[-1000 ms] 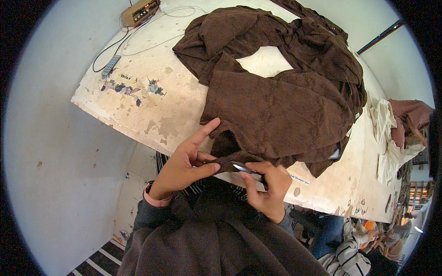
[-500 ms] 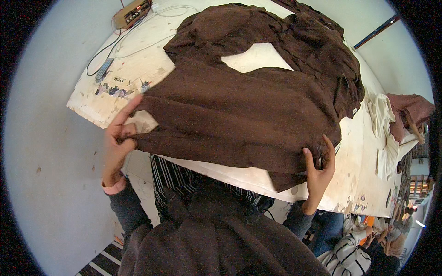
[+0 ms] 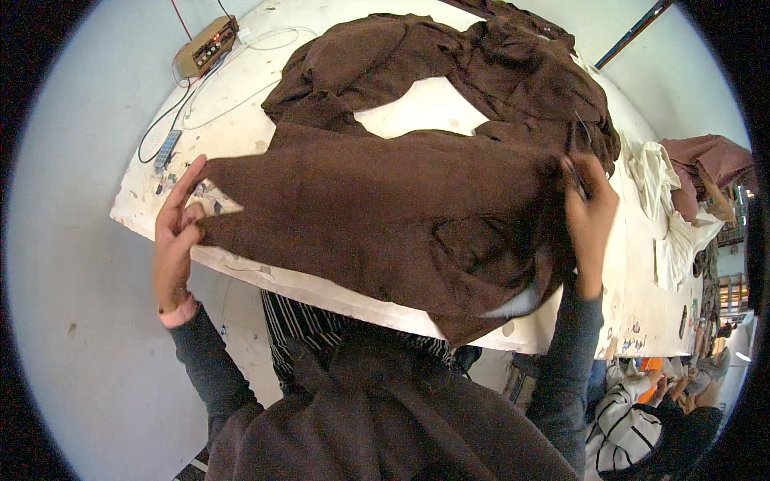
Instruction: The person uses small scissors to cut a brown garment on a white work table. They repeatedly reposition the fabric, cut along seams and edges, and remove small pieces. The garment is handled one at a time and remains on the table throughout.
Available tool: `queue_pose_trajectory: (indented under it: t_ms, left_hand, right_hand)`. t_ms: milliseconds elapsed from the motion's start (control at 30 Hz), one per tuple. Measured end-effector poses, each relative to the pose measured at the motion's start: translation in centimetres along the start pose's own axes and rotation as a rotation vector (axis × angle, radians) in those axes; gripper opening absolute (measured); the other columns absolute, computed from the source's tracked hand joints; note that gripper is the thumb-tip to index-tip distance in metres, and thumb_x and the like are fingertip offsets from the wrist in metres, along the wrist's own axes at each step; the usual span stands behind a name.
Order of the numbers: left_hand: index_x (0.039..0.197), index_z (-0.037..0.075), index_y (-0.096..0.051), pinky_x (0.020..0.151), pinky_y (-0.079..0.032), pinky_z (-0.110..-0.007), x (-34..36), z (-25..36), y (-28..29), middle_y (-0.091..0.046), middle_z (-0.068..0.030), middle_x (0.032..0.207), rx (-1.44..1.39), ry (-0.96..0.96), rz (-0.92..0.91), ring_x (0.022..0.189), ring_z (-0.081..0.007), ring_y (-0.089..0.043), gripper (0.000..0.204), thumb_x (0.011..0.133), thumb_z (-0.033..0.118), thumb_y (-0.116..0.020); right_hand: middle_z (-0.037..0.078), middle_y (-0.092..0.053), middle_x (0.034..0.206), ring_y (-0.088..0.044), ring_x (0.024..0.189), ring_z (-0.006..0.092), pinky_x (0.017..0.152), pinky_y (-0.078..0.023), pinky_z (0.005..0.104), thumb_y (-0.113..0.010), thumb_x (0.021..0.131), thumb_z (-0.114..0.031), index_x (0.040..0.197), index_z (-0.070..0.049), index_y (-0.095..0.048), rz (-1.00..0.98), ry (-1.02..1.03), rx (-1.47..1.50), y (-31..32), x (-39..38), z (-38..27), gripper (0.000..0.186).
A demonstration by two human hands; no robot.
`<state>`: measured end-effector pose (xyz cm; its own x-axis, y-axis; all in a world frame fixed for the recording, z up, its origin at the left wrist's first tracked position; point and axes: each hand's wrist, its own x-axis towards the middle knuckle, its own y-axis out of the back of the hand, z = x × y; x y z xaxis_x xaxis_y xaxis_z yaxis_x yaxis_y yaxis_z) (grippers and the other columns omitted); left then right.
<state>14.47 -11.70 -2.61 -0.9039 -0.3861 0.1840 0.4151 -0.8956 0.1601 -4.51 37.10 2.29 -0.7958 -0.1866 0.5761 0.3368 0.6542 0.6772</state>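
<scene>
A dark brown cloth [image 3: 345,192] is stretched between my two hands over the pale table's front part. My left hand [image 3: 178,236] holds its left end, the index finger extended along one corner and the other fingers closed on a lower corner, with a gap between the corners. At the other end, my right hand [image 3: 592,212] is closed on the upper right edge; a small dark, shiny thing shows by its fingers, too unclear to name. Below it the cloth folds over and hangs in a loose point past the table's front edge.
More brown cloth [image 3: 385,60] lies heaped across the back of the pale table [image 3: 241,120]. A brown box with lights [image 3: 206,46], cables and a grey remote [image 3: 168,150] are at the far left. White cloth [image 3: 678,252] and reddish-brown cloth [image 3: 710,160] lie at right. Another person [image 3: 630,425] sits lower right.
My right hand has moved up and away from me, lifting the cloth's right side, which now folds and shows an opening. My left hand has shifted slightly left, still on its end.
</scene>
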Motion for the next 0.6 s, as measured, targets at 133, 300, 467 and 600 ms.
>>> queue_pose_trajectory:
  t_ms: [133, 300, 467, 600]
  left_hand:
    - [0.157, 0.01, -0.042, 0.076, -0.045, -0.021, 2.8, -2.3, 0.2, -0.062, -0.0044, 0.126, 0.126, 0.046, -0.003, 0.076, -0.0053, -0.048, 0.08, 0.08, -0.005, -0.059]
    - [0.154, 0.012, -0.043, 0.09, -0.051, -0.035, 1.8, -3.1, -2.8, -0.062, -0.0142, 0.129, 0.678, -0.27, 0.334, 0.105, -0.0211, -0.061, 0.074, 0.086, 0.001, -0.071]
    - [0.117, 0.009, -0.069, 0.089, -0.052, -0.038, 0.2, 3.3, -12.6, -0.068, -0.009, 0.115, 0.447, -0.319, -0.141, 0.101, -0.0272, -0.066, 0.033, 0.084, 0.005, -0.074]
    - [0.102, 0.01, -0.071, 0.08, -0.052, -0.042, -0.5, 3.7, -20.0, -0.063, -0.0082, 0.098, 0.536, -0.593, -0.522, 0.092, -0.0304, -0.065, 0.025, 0.083, 0.023, -0.079]
  right_hand:
    - [0.016, -0.074, 0.111, -0.071, 0.11, 0.0268, 0.089, -0.054, 0.034, -0.069, 0.089, -0.002, 0.125, -0.004, -0.064, -0.19, -0.022, -0.043, -3.6, 2.4, -0.2, 0.037]
    - [0.013, -0.075, 0.111, -0.071, 0.107, 0.0246, 0.095, -0.053, 0.0341, -0.068, 0.086, 0.003, 0.118, -0.001, -0.067, -0.246, -0.015, 0.323, -3.9, -0.4, -2.3, 0.032]
    - [0.004, -0.072, 0.096, -0.063, 0.092, 0.0085, 0.085, -0.049, 0.0248, -0.072, 0.094, -0.005, 0.103, 0.001, -0.069, -0.252, -0.234, 0.601, -4.6, -2.4, -1.7, 0.011]
    - [-0.001, -0.066, 0.088, -0.056, 0.084, 0.0057, 0.077, -0.045, 0.0227, -0.072, 0.095, -0.006, 0.097, 0.0, -0.067, -0.242, -0.261, 0.679, -5.9, -2.4, -1.5, 0.008]
